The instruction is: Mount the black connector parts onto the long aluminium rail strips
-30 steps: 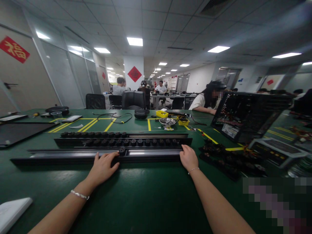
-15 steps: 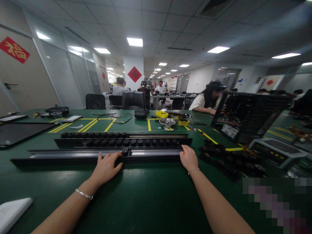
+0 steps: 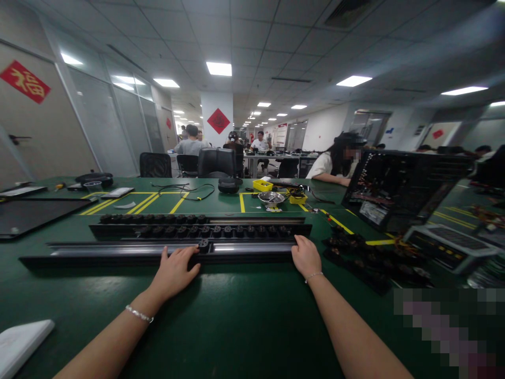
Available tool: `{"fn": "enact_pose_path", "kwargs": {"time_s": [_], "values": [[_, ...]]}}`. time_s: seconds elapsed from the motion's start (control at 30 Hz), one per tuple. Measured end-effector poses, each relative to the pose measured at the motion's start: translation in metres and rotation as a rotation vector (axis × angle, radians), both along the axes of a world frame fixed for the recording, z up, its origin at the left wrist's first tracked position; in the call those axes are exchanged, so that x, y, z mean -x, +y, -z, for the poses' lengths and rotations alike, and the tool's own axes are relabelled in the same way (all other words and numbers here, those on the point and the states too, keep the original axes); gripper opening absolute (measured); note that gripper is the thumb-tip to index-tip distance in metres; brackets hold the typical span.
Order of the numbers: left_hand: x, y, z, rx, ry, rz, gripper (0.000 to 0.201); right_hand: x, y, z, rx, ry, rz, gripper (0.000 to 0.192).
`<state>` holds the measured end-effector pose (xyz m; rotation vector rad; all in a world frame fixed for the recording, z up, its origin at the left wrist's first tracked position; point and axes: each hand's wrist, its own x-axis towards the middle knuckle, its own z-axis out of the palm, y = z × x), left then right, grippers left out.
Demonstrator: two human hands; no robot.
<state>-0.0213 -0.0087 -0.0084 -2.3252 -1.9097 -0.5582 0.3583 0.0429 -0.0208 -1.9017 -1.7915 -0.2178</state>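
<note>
Against the fingertips of my left hand (image 3: 177,269), loosely spread, sits the black block (image 3: 203,245) on the rail (image 3: 252,249); my right hand (image 3: 306,257) curls at the rail's end, whether pinching I cannot tell

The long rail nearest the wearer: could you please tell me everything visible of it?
The long rail looks straight, black-edged, with a shiny grey, metal-looking channel. It lies flat across the green table, one black block right of its middle. The left hand overlaps its near edge; the right hand is at its right end.
</note>
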Motion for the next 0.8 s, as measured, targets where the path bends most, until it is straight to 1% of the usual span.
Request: {"fn": "enact_pose_path", "kwargs": {"time_s": [0.43, 0.8], "values": [[-0.0017, -0.0019, -0.0027, 0.025, -0.005, 0.008, 0.039, 0.0002, -0.0004, -0.0003, 0.003, 0.012, 0.006, 0.048], [-0.0043, -0.0035, -0.0039, 0.052, 0.003, 0.009, 0.041, -0.0025, 0.0043, 0.006, -0.085, -0.019, -0.019, 0.046]]}}
